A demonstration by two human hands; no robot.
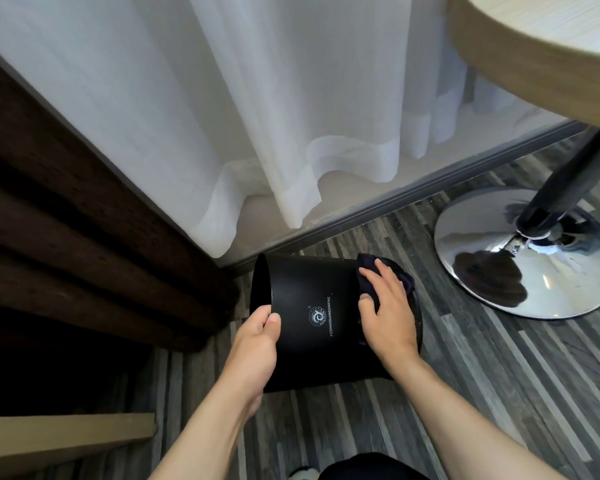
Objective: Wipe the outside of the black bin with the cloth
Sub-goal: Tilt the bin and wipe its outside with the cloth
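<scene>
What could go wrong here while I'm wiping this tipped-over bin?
The black bin lies on its side, steadied only by the left hand at its rim, so it may roll on the floor. The dark cloth is bunched under the right hand, so it could slip or miss patches.

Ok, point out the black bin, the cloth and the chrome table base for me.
black bin (312, 289): head view, on its bare side wall above the printed logo.
cloth (366, 263): head view, on the dark fold above the fingertips.
chrome table base (548, 282): head view, on the shiny disc.
</scene>
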